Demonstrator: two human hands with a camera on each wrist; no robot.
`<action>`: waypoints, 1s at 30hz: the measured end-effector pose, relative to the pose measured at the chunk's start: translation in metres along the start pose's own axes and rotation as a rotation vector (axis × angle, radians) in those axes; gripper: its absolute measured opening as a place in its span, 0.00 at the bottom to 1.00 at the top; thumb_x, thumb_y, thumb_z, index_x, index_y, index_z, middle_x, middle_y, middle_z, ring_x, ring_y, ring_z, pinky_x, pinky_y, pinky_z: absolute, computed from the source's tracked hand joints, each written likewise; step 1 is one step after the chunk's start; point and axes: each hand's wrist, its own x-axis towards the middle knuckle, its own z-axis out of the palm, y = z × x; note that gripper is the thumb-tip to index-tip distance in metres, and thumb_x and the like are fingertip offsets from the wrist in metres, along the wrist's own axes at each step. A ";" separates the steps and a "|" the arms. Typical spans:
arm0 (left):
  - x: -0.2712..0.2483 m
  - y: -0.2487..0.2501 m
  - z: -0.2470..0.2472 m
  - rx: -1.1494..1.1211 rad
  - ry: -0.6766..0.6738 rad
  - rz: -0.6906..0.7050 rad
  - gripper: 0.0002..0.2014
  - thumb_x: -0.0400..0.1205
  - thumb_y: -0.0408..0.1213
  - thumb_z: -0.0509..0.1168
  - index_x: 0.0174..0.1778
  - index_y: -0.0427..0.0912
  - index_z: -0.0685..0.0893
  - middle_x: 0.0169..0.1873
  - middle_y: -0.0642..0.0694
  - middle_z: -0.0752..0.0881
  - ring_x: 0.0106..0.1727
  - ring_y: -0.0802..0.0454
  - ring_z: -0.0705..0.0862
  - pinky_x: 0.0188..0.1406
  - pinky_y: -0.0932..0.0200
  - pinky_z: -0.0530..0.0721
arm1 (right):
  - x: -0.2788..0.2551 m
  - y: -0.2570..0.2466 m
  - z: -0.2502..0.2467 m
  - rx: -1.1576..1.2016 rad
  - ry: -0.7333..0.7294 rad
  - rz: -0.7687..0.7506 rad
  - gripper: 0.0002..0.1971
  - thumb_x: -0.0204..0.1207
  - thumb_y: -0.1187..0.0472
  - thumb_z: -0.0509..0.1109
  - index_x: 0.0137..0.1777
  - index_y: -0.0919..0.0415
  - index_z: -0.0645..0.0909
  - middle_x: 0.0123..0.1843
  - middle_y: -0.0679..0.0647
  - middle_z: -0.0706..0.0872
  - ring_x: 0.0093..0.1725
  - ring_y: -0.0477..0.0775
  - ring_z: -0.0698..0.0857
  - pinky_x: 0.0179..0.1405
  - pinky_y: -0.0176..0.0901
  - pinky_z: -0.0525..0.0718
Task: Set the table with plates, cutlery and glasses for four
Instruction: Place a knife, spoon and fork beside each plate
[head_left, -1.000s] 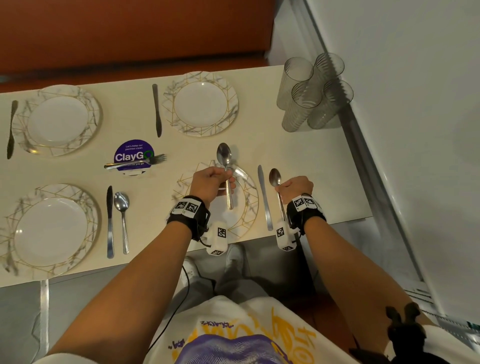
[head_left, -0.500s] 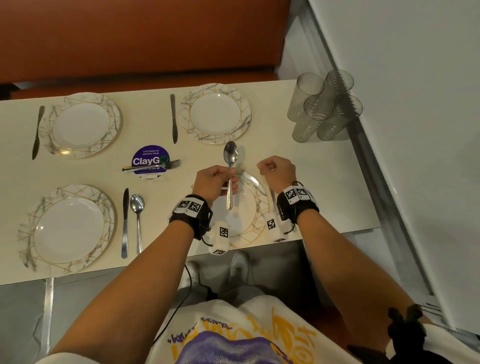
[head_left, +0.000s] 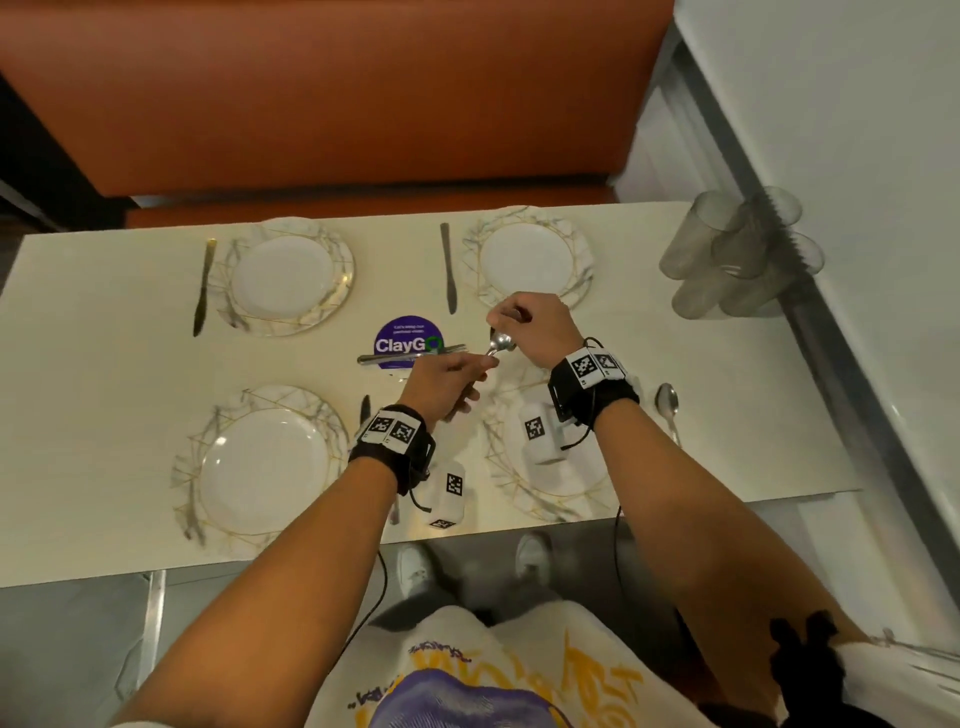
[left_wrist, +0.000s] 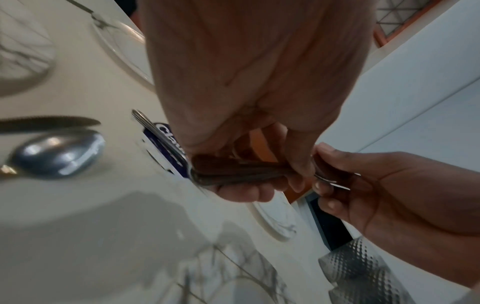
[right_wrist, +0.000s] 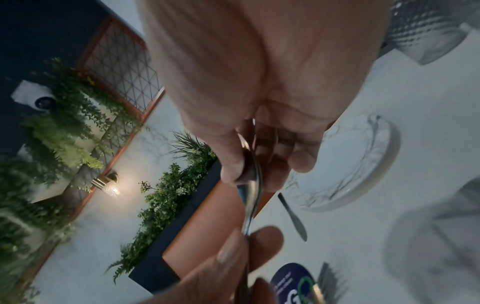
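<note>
My left hand (head_left: 449, 384) grips the handle of a steel spoon (head_left: 500, 343) above the table, between the near right plate (head_left: 524, 499) and the far right plate (head_left: 527, 260). My right hand (head_left: 524, 322) pinches that spoon's bowl from above. In the right wrist view my right hand (right_wrist: 254, 164) has the bowl of the spoon (right_wrist: 250, 197) between thumb and fingers. In the left wrist view my left hand (left_wrist: 246, 164) is curled round the handle. Another spoon (head_left: 666, 402) lies right of the near right plate. Two more plates (head_left: 291, 275) (head_left: 265, 462) sit on the left.
Several clear glasses (head_left: 743, 254) stand bunched at the far right corner by the wall. Forks (head_left: 405, 356) lie across a purple sticker mid-table. Knives (head_left: 202, 293) (head_left: 448, 267) lie left of the far plates. An orange bench (head_left: 337, 104) runs behind the table.
My right hand let go of the spoon laid right of the near right plate, moved left and away, and now pinches the spoon in my left hand. My left hand shifted slightly away.
</note>
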 end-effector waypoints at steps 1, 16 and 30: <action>-0.001 -0.003 -0.016 0.023 -0.001 0.005 0.13 0.85 0.46 0.73 0.60 0.42 0.94 0.40 0.48 0.89 0.32 0.54 0.84 0.25 0.61 0.78 | 0.001 -0.006 0.009 0.003 0.008 -0.006 0.06 0.76 0.58 0.75 0.44 0.60 0.90 0.38 0.43 0.88 0.42 0.45 0.86 0.43 0.39 0.81; 0.047 0.046 -0.142 -0.322 0.258 0.122 0.10 0.82 0.24 0.73 0.59 0.28 0.86 0.48 0.32 0.93 0.50 0.38 0.94 0.54 0.44 0.94 | 0.020 -0.041 0.088 0.214 0.066 0.098 0.08 0.74 0.60 0.80 0.53 0.55 0.91 0.46 0.51 0.92 0.44 0.47 0.90 0.39 0.33 0.85; 0.163 0.067 -0.081 -0.213 0.217 0.005 0.10 0.83 0.25 0.72 0.60 0.34 0.89 0.45 0.40 0.92 0.41 0.49 0.91 0.36 0.63 0.89 | 0.111 -0.022 0.078 0.250 0.090 0.309 0.04 0.77 0.61 0.76 0.50 0.58 0.87 0.38 0.56 0.93 0.27 0.55 0.89 0.31 0.47 0.90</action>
